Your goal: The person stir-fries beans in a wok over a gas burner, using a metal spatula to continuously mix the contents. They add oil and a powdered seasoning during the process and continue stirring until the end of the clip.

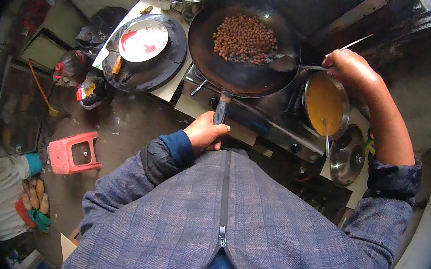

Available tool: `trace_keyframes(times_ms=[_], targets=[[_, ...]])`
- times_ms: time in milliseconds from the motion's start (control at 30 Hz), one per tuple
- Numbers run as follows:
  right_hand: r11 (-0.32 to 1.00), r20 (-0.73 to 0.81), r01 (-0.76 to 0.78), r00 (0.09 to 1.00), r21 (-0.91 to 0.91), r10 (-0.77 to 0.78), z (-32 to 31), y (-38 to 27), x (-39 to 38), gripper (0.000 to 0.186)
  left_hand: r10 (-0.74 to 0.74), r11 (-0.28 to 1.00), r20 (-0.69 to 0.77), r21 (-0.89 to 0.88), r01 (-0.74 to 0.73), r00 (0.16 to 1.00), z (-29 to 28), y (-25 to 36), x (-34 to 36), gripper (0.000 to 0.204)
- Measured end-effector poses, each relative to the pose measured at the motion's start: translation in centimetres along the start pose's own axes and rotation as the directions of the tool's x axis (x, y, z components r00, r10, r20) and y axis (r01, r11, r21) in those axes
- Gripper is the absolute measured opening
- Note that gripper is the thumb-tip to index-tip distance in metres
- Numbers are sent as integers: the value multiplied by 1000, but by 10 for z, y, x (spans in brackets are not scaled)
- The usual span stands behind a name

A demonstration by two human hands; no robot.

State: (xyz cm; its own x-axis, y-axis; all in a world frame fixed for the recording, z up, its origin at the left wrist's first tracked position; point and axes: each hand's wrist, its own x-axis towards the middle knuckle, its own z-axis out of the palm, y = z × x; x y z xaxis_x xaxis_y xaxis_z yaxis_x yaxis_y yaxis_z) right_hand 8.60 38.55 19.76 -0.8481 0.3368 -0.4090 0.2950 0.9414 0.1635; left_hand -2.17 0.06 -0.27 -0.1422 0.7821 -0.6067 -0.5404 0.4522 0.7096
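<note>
Biggest thing here is the stove (273, 128), running along in front of the person, with a pale desk (171, 89) sitting off to its left. A large dark wok (204, 52) is resting on the stove, handle pointing back toward the person. Over on the desk, a round black board (172, 70) is lying flat. A red stool (59, 155) is standing on the floor to the left, well apart from the cooking stuff. Just right of the wok, a metal pot (344, 114) is holding yellowish-orange liquid, and a round metal lid (344, 161) is lying near it, closer to the person. A white plate (143, 41) with pinkish-red smears is sitting on the board. As for hands, the left grip (205, 132) is wrapping firmly around the wok handle (222, 108), while the right grip (353, 70) is pinching the spatula (283, 63) by its shaft, the blade dipping into the wok. Tiniest of all, loads of brown roundish bits (244, 38) are piling up in the wok's far half, right beside that blade; can't tell exactly what they are.
</note>
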Motion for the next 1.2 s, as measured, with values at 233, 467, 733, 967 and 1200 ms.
trace_keyframes(times_ms=[233,467,733,967,1200], targets=[[991,-210,-132,969,24,134,84,-24,79,42,-14,999,-30,41,15,999,1,5,-5,26],[983,-389,114,907,-142,-161,79,-41,86,45,-35,998,-31,56,37,999,1,8,-5,26],[978,106,152,985,-146,-138,-17,-48,1,15,-20,999,-26,26,21,999,0,1,-1,28],[992,-59,75,996,99,-70,45,-123,58,26,-55,998,-70,38,58,996,3,4,-4,24],[968,-14,-55,998,245,60,26,-60,45,30,-27,998,-53,54,29,998,2,4,-2,25]])
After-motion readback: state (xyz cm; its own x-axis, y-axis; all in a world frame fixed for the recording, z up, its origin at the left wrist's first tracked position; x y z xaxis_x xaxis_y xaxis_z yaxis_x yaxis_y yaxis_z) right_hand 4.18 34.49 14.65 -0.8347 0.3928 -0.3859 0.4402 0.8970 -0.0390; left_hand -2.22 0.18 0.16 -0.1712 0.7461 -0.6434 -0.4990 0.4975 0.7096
